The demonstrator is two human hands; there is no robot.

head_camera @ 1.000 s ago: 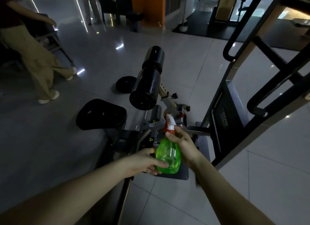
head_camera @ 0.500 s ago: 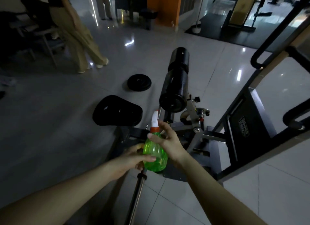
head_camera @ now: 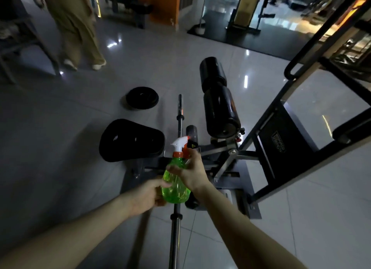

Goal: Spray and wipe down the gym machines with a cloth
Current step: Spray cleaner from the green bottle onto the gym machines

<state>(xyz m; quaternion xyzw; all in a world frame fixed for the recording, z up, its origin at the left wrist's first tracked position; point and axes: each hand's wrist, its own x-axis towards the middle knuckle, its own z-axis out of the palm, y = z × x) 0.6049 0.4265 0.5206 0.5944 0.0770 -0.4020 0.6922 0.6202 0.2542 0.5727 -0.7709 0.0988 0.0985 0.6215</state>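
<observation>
Right hand [head_camera: 192,172] gripped the spray bottle [head_camera: 176,188] at its neck; left hand [head_camera: 149,194] held the base. Glossy floor tiles [head_camera: 60,112] (dim gym) mirrored lights.

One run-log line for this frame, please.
right hand: grips spray bottle neck | left hand: holds its base | nozzle: toward seat pad

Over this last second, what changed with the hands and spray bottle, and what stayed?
The spray bottle has turned: its white nozzle, earlier pointing away from the wearer, now points left toward the black seat pad. The view swung, showing more of the barbell. Nothing was let go: the left hand still holds the bottle's lower body, the right hand its neck.
</observation>
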